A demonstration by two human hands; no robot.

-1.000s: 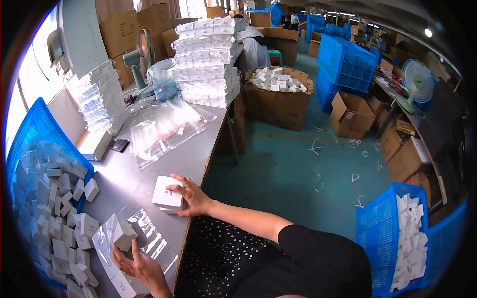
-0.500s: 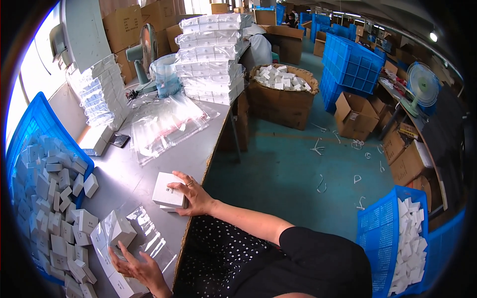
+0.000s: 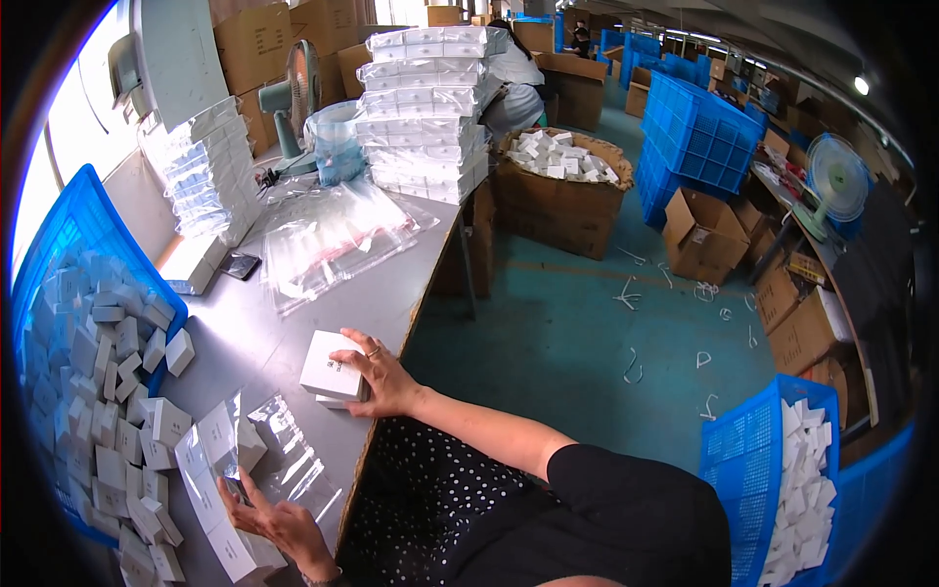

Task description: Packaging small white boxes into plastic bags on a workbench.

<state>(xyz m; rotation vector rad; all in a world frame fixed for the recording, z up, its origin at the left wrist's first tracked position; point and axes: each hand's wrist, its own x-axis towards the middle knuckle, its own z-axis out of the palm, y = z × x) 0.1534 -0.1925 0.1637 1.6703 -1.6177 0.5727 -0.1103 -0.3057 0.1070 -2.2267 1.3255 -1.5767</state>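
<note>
My right hand (image 3: pixel 386 382) grips a white box (image 3: pixel 333 364) at the table's front edge. Part of another white box shows beneath it. My left hand (image 3: pixel 279 523) has its fingers stretched out and apart, resting on a clear plastic bag (image 3: pixel 293 445). Inside that bag lies a row of white boxes (image 3: pixel 230 523), and the bag's loose part spreads to the right over the table. Left of the bag, many loose white boxes (image 3: pixel 122 391) spill from a tipped blue crate (image 3: pixel 108 225) onto the grey table (image 3: pixel 293 338).
Clear bags (image 3: pixel 333 240) lie flat farther back, beside a phone (image 3: pixel 240 265). Wrapped stacks of boxes (image 3: pixel 425 127) and a fan (image 3: pixel 298 103) stand behind. A carton of white boxes (image 3: pixel 558 210) and blue crates (image 3: pixel 699 147) stand on the floor. A person (image 3: pixel 514 73) bends beyond the table.
My left hand has shifted slightly down, its fingers closer together on the bag. My right hand keeps its grip on the box. A person has come into view behind the wrapped stacks.
</note>
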